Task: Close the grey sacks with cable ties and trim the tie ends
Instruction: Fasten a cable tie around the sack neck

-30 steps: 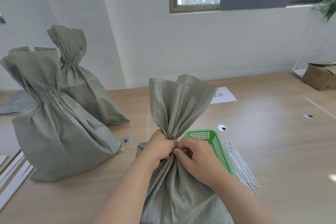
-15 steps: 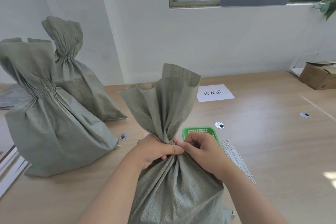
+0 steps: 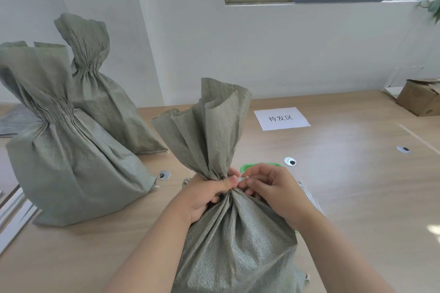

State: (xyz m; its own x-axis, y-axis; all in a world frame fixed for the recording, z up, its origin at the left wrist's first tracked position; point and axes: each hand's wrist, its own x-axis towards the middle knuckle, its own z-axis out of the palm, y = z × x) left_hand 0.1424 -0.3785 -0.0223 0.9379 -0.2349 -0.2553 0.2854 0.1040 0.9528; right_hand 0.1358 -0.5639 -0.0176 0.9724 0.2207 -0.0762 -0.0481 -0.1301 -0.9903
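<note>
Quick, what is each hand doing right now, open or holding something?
Left hand: closed, gripping the gathered neck of the grey sack.
Right hand: closed, pinching the white cable tie at that neck.

At the front edge of the counter (image 3: 345,197) the near grey sack (image 3: 233,245) shows coarse woven cloth, matt and crinkled, with a sliver of white plastic cable tie (image 3: 241,177) at its neck, and there's the same rough weave on the front-left sack (image 3: 71,162) and the back-left sack (image 3: 107,107). The counter is pale wood grain, smooth with a soft sheen, its round cap (image 3: 290,161) glinting silvery. Matt white paper sheet (image 3: 282,118) near the back edge.
</note>
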